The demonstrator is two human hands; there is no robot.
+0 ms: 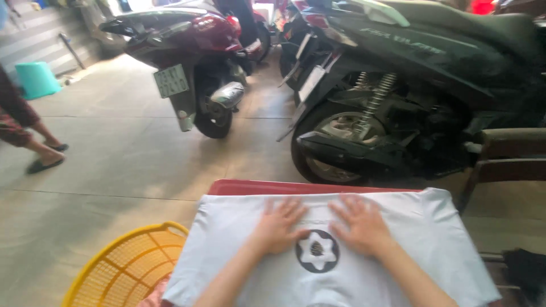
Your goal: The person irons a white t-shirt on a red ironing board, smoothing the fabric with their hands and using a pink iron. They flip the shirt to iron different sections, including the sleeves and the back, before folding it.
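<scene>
Open floor left, yellow basket near-left; black scooter close ahead, chair blocking right

My left hand and right hand lie flat, palms down, fingers spread and pointing away from me, side by side but apart; both forearms extend forward, converging slightly.

A shirt lies spread over a table, with the left hand and right hand flat on it, side by side. A basket sits left of the table (lower down). Beyond stand two scooters: one left, another right. A person's feet are far left.
</scene>
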